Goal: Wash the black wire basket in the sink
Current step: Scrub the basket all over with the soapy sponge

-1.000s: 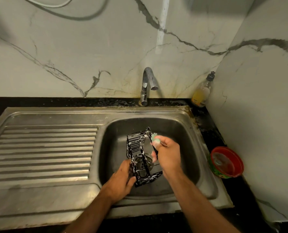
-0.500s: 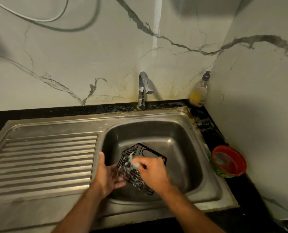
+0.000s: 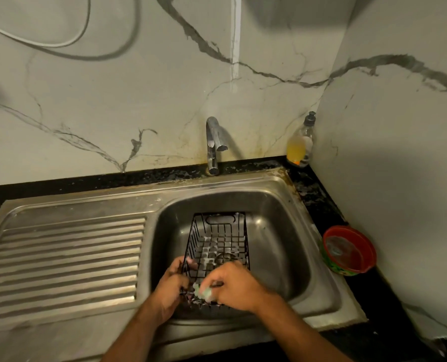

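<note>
The black wire basket (image 3: 218, 241) lies lengthwise in the steel sink (image 3: 282, 220), open side up, with white suds on its floor. My left hand (image 3: 171, 286) grips its near left corner. My right hand (image 3: 234, 286) pinches a pale green sponge (image 3: 203, 292) and holds it against the basket's near end. The basket's near end is partly hidden by both hands.
A chrome tap (image 3: 214, 145) stands behind the basin, no water running. A soap bottle with yellow liquid (image 3: 300, 145) sits in the back right corner. A red bowl (image 3: 349, 250) rests on the black counter at right. The ribbed drainboard (image 3: 65, 257) lies to the left.
The basket went from standing on end to lying flat along the sink. Both hands have moved nearer, to its near end. The camera view has tilted down.
</note>
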`<state>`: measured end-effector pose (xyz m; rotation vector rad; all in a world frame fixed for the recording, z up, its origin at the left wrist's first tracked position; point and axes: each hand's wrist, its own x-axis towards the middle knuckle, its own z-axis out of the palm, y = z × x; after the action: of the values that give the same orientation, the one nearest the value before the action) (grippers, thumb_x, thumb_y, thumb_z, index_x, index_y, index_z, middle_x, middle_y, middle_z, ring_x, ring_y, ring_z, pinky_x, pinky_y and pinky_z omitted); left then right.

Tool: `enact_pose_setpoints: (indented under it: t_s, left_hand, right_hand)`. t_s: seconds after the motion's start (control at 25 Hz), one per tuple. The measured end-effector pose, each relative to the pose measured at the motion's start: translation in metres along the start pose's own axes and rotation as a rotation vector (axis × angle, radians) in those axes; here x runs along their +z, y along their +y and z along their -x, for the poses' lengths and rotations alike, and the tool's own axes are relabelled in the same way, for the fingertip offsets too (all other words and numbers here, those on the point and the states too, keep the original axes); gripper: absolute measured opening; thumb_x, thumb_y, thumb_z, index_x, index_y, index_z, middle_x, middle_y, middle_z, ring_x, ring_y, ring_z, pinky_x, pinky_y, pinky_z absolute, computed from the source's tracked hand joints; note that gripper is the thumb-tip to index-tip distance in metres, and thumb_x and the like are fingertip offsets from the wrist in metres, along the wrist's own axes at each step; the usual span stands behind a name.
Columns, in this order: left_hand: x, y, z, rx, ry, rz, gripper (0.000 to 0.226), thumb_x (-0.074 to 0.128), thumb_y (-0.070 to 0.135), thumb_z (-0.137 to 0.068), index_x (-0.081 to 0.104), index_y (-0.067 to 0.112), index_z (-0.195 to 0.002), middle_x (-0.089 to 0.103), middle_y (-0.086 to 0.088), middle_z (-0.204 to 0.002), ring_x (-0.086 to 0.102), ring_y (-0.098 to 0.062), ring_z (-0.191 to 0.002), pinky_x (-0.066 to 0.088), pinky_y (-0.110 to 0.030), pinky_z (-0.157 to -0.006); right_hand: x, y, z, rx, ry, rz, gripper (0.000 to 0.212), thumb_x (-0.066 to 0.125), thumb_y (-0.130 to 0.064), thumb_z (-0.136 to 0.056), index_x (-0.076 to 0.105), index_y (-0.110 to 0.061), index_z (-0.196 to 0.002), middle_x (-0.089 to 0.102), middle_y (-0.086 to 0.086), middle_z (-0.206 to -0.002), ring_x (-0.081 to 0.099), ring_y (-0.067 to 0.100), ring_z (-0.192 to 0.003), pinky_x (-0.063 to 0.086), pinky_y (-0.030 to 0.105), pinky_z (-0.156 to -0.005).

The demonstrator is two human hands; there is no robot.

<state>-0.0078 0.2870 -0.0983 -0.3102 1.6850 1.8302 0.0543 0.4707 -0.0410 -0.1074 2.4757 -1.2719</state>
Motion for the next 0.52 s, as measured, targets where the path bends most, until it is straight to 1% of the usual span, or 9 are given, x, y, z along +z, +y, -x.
enact_pose_setpoints:
  t_s: [0.04, 0.08, 0.16, 0.2, 0.24, 0.32, 0.4, 0.44, 0.52]
  left_hand:
    - [-0.001, -0.002, 0.001, 0.082, 0.008, -0.035, 0.05, 0.05, -0.001, -0.05, 0.063, 0.019, -0.095, 0.065, -0.012, -0.107, 0.053, -0.029, -0.079, 0.041, -0.03, -0.055]
    - [-0.001, -0.004, 0.002, 0.15, 0.024, -0.071, 0.05, 0.05, -0.002, -0.047, 0.061, 0.02, -0.091, 0.065, -0.008, -0.106, 0.052, -0.023, -0.076, 0.039, -0.029, -0.053]
    - [0.0, -0.007, 0.006, 0.212, 0.073, -0.108, 0.046, 0.049, -0.013, -0.054, 0.057, 0.016, -0.089, 0.066, -0.006, -0.102, 0.049, -0.016, -0.064, 0.034, -0.025, -0.047]
    - [0.001, -0.006, 0.008, 0.217, 0.089, -0.119, 0.046, 0.046, -0.023, -0.061, 0.056, 0.013, -0.09, 0.068, -0.007, -0.1, 0.047, -0.016, -0.059, 0.032, -0.023, -0.045]
    - [0.003, -0.006, 0.009, 0.22, 0.098, -0.141, 0.049, 0.042, -0.03, -0.066, 0.056, 0.01, -0.09, 0.07, -0.006, -0.099, 0.046, -0.017, -0.058, 0.031, -0.022, -0.045]
    - [0.004, -0.009, 0.008, 0.228, 0.092, -0.169, 0.052, 0.039, -0.033, -0.07, 0.056, 0.012, -0.087, 0.073, 0.003, -0.092, 0.047, -0.02, -0.066, 0.033, -0.026, -0.051]
    - [0.004, -0.01, 0.007, 0.227, 0.088, -0.161, 0.049, 0.043, -0.032, -0.075, 0.057, 0.015, -0.084, 0.072, 0.008, -0.085, 0.048, -0.024, -0.074, 0.038, -0.036, -0.06]
    - [0.002, -0.009, 0.007, 0.222, 0.082, -0.15, 0.051, 0.046, -0.031, -0.077, 0.058, 0.018, -0.081, 0.073, 0.007, -0.088, 0.05, -0.026, -0.077, 0.04, -0.041, -0.063]
    - [0.0, -0.011, 0.006, 0.222, 0.078, -0.159, 0.06, 0.046, -0.031, -0.075, 0.06, 0.027, -0.075, 0.074, 0.0, -0.101, 0.058, -0.032, -0.084, 0.046, -0.046, -0.067]
  right_hand:
    - [0.0, 0.007, -0.001, 0.055, 0.017, -0.043, 0.023, 0.076, -0.015, -0.081, 0.078, -0.031, -0.098, 0.076, -0.014, -0.101, 0.068, -0.003, -0.094, 0.056, 0.028, -0.093]
    - [-0.002, 0.014, -0.004, 0.101, 0.058, -0.048, 0.022, 0.076, -0.012, -0.082, 0.079, -0.028, -0.097, 0.076, -0.011, -0.101, 0.069, -0.001, -0.093, 0.056, 0.029, -0.093]
    - [-0.011, 0.026, -0.011, 0.176, 0.19, 0.0, 0.021, 0.071, -0.011, -0.087, 0.078, -0.027, -0.098, 0.076, -0.007, -0.105, 0.069, 0.003, -0.092, 0.057, 0.033, -0.093]
    - [-0.017, 0.03, -0.015, 0.211, 0.263, 0.031, 0.022, 0.068, -0.011, -0.09, 0.077, -0.028, -0.1, 0.075, -0.006, -0.108, 0.068, 0.005, -0.093, 0.056, 0.033, -0.094]
    - [-0.021, 0.031, -0.021, 0.242, 0.319, 0.068, 0.025, 0.064, -0.008, -0.092, 0.077, -0.027, -0.102, 0.074, -0.004, -0.112, 0.068, 0.007, -0.094, 0.055, 0.03, -0.094]
    - [-0.025, 0.028, -0.04, 0.259, 0.35, 0.16, 0.032, 0.057, -0.001, -0.094, 0.076, -0.022, -0.107, 0.073, 0.002, -0.115, 0.068, 0.013, -0.096, 0.055, 0.029, -0.092]
    - [-0.025, 0.026, -0.063, 0.224, 0.34, 0.264, 0.035, 0.054, -0.001, -0.094, 0.072, -0.022, -0.116, 0.072, 0.006, -0.116, 0.069, 0.019, -0.099, 0.055, 0.035, -0.095]
    - [-0.026, 0.026, -0.074, 0.195, 0.348, 0.325, 0.036, 0.054, -0.004, -0.096, 0.069, -0.022, -0.123, 0.071, 0.007, -0.117, 0.068, 0.02, -0.099, 0.055, 0.035, -0.096]
    - [-0.027, 0.032, -0.094, 0.158, 0.365, 0.433, 0.037, 0.054, -0.007, -0.098, 0.062, -0.02, -0.132, 0.067, 0.007, -0.119, 0.066, 0.02, -0.102, 0.054, 0.034, -0.097]
